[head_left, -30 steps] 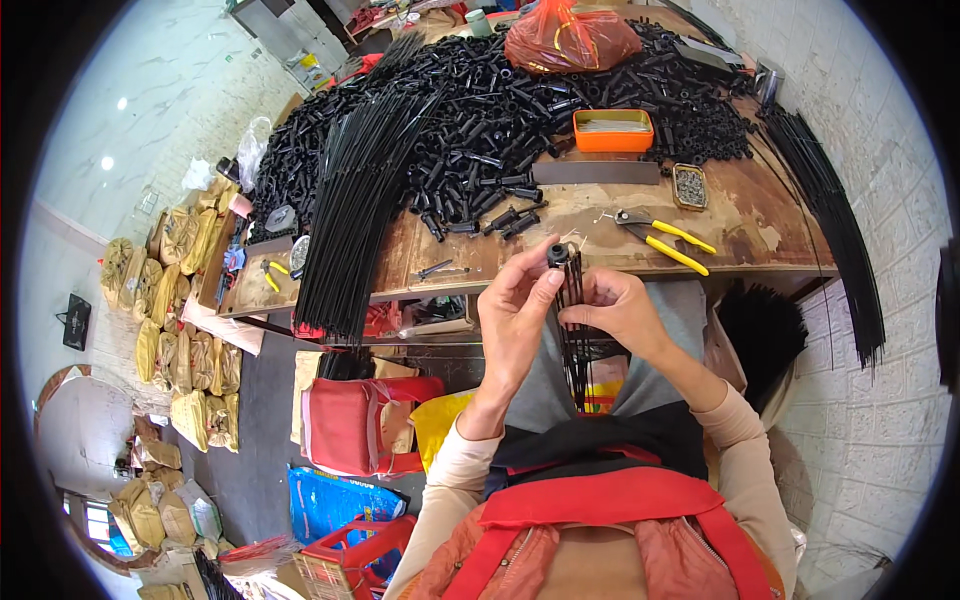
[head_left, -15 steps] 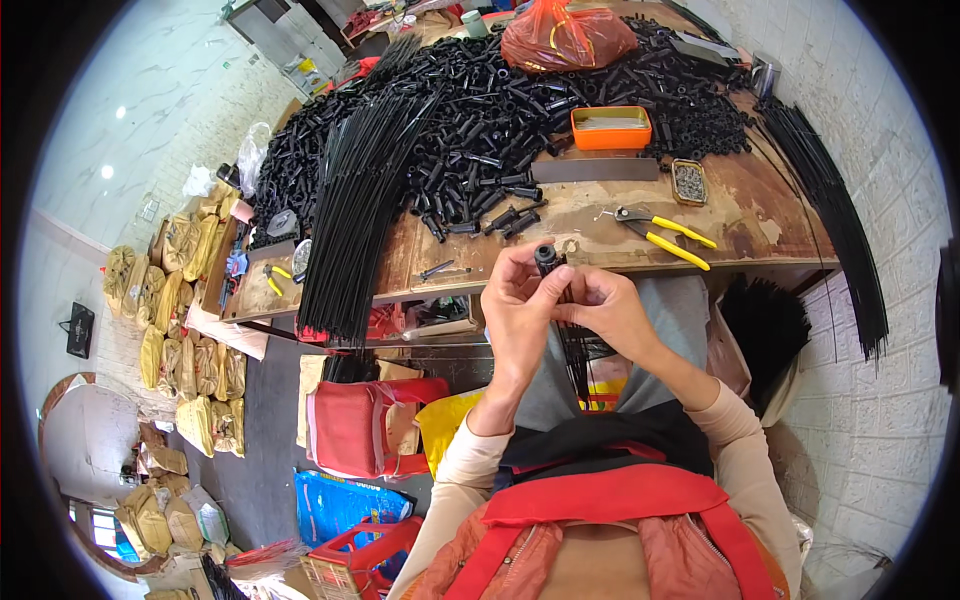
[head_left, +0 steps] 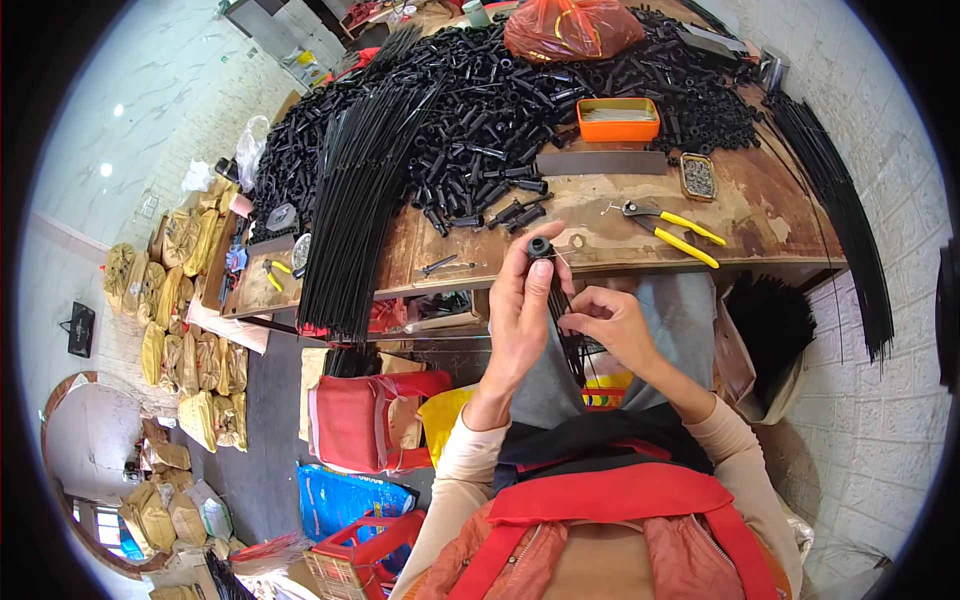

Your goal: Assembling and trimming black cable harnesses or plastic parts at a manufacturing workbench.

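Observation:
My left hand [head_left: 518, 312] is closed around a short black plastic tube [head_left: 540, 247], whose round, hollow end points up between thumb and fingers. From beneath it, a bunch of thin black rods [head_left: 572, 358] hangs down over my lap. Just to the right and a little lower, my right hand [head_left: 612, 325] has thumb and forefinger pinched against the rods; what lies between the tips is too small to make out. On the table beyond lie yellow-handled pliers [head_left: 680, 235] and a loose dark screw-like piece [head_left: 440, 264].
A wooden table [head_left: 590, 205] carries a big heap of black plastic pieces [head_left: 480, 110], a long bundle of black rods [head_left: 360, 200], an orange box [head_left: 618, 120] and a small tray of metal bits [head_left: 698, 177]. A red stool [head_left: 345, 422] stands left; a white wall bounds the right.
My right hand has moved from the tube's top down along the rods. The tube's hollow end now faces up more plainly in my left hand, whose thumb has shifted.

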Action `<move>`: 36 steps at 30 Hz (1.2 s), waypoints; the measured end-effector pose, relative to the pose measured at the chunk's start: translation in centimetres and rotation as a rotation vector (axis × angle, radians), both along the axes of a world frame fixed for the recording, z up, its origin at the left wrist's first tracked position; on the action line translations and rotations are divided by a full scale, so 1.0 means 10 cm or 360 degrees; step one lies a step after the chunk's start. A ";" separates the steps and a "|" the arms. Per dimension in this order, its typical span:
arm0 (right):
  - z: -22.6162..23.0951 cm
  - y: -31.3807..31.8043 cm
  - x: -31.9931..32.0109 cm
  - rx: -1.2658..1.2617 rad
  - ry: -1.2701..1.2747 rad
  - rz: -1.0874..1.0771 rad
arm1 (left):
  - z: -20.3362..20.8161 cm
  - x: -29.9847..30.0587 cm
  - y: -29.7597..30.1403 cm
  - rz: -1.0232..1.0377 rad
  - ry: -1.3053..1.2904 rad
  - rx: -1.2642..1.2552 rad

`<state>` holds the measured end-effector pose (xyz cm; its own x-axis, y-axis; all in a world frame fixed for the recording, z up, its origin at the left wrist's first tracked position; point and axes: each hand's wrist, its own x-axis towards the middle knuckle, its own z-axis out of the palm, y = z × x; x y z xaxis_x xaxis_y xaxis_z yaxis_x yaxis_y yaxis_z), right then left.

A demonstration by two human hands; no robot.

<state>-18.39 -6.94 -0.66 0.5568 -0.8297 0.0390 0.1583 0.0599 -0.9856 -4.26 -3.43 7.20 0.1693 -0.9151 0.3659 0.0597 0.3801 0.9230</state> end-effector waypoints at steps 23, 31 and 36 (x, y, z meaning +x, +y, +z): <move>-0.38 -1.33 -1.03 -0.2105 0.1708 -0.0803 | 0.21 0.31 0.22 -0.0304 0.0037 0.0153; -0.61 -1.65 -1.31 -0.0690 0.0628 -0.0404 | -0.27 -0.05 0.37 -0.0179 -0.0524 -0.0016; 0.40 -0.17 -0.70 -0.0808 0.0831 -0.0104 | -0.73 -0.18 0.39 -0.0116 -0.0546 0.0120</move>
